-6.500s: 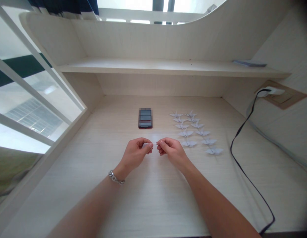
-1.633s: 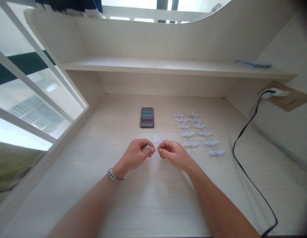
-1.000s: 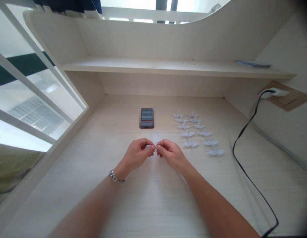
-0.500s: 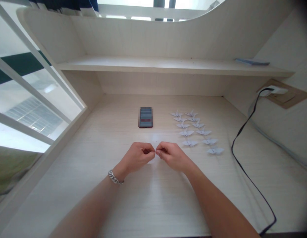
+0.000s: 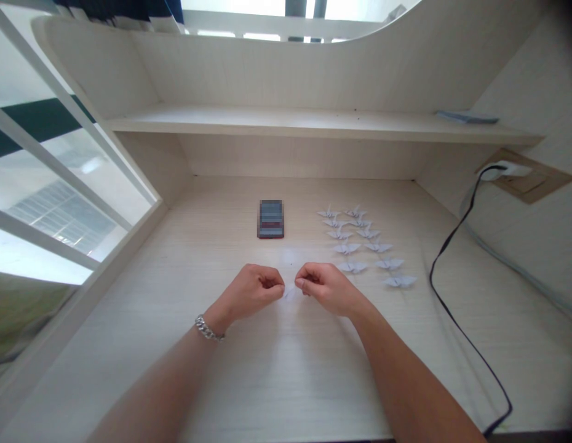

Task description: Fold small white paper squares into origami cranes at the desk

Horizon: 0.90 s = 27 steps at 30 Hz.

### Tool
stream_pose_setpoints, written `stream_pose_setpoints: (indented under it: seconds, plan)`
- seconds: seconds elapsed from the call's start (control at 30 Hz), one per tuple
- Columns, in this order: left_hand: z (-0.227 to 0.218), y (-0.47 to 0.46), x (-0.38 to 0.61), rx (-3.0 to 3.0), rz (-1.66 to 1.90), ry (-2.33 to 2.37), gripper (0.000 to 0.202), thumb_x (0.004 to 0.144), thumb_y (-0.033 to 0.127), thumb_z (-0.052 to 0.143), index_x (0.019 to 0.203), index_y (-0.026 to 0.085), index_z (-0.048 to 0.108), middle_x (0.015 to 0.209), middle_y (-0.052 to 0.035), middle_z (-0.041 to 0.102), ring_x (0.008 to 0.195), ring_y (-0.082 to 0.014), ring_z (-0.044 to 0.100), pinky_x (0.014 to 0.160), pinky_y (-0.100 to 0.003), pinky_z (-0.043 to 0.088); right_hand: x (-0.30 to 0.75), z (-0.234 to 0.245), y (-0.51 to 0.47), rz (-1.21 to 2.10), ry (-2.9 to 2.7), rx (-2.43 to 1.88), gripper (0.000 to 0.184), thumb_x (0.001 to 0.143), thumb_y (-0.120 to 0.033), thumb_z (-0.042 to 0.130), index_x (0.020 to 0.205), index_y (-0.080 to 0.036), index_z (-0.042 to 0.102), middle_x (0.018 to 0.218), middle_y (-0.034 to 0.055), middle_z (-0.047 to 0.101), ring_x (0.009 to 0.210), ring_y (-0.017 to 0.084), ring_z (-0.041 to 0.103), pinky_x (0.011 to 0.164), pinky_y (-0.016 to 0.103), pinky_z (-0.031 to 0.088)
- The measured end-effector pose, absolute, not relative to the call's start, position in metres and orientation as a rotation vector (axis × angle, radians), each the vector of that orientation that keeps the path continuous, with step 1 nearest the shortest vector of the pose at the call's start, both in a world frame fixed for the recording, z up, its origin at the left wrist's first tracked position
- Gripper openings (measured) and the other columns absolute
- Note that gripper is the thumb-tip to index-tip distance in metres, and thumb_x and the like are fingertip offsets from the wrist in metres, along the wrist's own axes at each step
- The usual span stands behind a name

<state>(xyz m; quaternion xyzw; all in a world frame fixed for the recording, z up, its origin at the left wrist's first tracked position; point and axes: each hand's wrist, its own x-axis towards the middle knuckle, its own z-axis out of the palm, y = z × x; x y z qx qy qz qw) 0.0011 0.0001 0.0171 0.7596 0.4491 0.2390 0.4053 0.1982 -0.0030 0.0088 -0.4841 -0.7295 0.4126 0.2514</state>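
Observation:
My left hand (image 5: 251, 290) and my right hand (image 5: 326, 286) meet low over the middle of the pale wooden desk (image 5: 286, 369), fingers curled in pinches. Between the fingertips sits a small piece of white folded paper (image 5: 289, 291), held by both hands and mostly hidden. A silver chain bracelet (image 5: 206, 328) circles my left wrist. To the right of my right hand, several white paper cranes (image 5: 360, 246) lie in two rows on the desk.
A phone (image 5: 270, 219) lies flat behind my hands. A black cable (image 5: 456, 320) runs from a wall plug (image 5: 506, 168) down the desk's right side. A shelf (image 5: 313, 123) above carries a flat bluish item (image 5: 465, 116). White window bars stand at left.
Both hands have lowered slightly toward the desk and drawn a little apart since half a second ago; the white paper now shows between the fingertips. The cranes and phone stay put.

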Motion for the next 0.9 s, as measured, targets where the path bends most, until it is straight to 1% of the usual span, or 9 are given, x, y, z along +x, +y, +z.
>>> stream_pose_setpoints:
  seconds: [0.13, 0.27, 0.57, 0.73, 0.83, 0.9]
  plan:
    - [0.014, -0.002, 0.004, 1.920, 0.552, 1.111, 0.017, 0.071, 0.018, 0.046, 0.065, 0.014, 0.062, 0.055, 0.0017, 0.052, 0.053, -0.0086, 0.044, 0.049, -0.018, 0.031, 0.194, 0.009, -0.005, 1.090, -2.041, -1.323, 0.012, 0.078, -0.022, 0.051, 0.073, -0.016, 0.060, 0.060, -0.0010, 0.056, 0.055, 0.009, 0.045, 0.050, 0.020, 0.032]
    - [0.012, -0.004, 0.008, 1.951, 0.551, 1.124, 0.021, 0.073, 0.019, 0.044, 0.061, 0.014, 0.061, 0.052, 0.0025, 0.047, 0.051, -0.0082, 0.040, 0.047, -0.019, 0.028, 0.187, 0.011, -0.007, 1.036, -2.085, -1.303, 0.012, 0.077, -0.020, 0.051, 0.071, -0.016, 0.061, 0.059, -0.0015, 0.055, 0.055, 0.009, 0.045, 0.051, 0.020, 0.032]
    - [0.018, -0.001, 0.004, 1.980, 0.579, 1.099, 0.018, 0.069, 0.016, 0.046, 0.062, 0.014, 0.062, 0.052, 0.0029, 0.047, 0.051, -0.0079, 0.040, 0.047, -0.019, 0.028, 0.199, 0.009, -0.003, 1.160, -1.963, -1.290, 0.013, 0.077, -0.022, 0.051, 0.074, -0.015, 0.061, 0.062, 0.0006, 0.058, 0.056, 0.011, 0.049, 0.050, 0.021, 0.034]
    - [0.017, 0.001, -0.002, 1.971, 0.550, 1.092, 0.016, 0.068, 0.016, 0.047, 0.061, 0.013, 0.062, 0.052, 0.0028, 0.049, 0.050, -0.0077, 0.041, 0.047, -0.019, 0.028, 0.208, 0.010, 0.000, 1.258, -1.931, -1.277, 0.013, 0.077, -0.023, 0.051, 0.074, -0.015, 0.060, 0.061, 0.0004, 0.057, 0.056, 0.011, 0.049, 0.051, 0.021, 0.036]
    - [0.016, 0.005, -0.008, 1.951, 0.565, 1.140, 0.015, 0.068, 0.016, 0.048, 0.059, 0.013, 0.061, 0.051, 0.0031, 0.047, 0.049, -0.0076, 0.039, 0.046, -0.019, 0.027, 0.217, 0.012, 0.004, 1.237, -1.810, -1.285, 0.014, 0.078, -0.024, 0.049, 0.074, -0.014, 0.058, 0.061, 0.0004, 0.057, 0.057, 0.011, 0.051, 0.054, 0.022, 0.038]
    - [0.017, 0.007, -0.010, 1.916, 0.610, 1.162, 0.016, 0.069, 0.017, 0.048, 0.060, 0.013, 0.060, 0.050, 0.0032, 0.045, 0.049, -0.0078, 0.037, 0.046, -0.019, 0.026, 0.219, 0.013, 0.005, 1.227, -1.798, -1.295, 0.014, 0.078, -0.024, 0.050, 0.073, -0.014, 0.058, 0.060, 0.0009, 0.057, 0.056, 0.011, 0.051, 0.053, 0.022, 0.038]
